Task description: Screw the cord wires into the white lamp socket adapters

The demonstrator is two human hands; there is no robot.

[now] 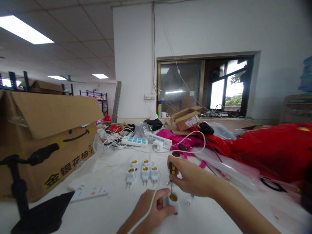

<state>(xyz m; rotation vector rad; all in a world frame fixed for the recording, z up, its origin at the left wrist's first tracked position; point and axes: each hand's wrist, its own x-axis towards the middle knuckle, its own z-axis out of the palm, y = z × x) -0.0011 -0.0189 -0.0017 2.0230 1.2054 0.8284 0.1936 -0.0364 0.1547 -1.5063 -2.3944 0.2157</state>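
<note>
On the white table (97, 213), near its front edge, the left hand (151, 208) grips a white lamp socket (174, 202) with a brass inside. The right hand (192, 177), raised above it, wraps a screwdriver (172, 169), its thin tip reaching into the socket. Fingers hide much of the handle.

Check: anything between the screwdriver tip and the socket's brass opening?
Nothing visible. The screwdriver, gripped in the right hand, reaches straight down to the opening of the white lamp socket, held in the left hand. The white cord runs beside the left hand, clear of the opening.
</note>
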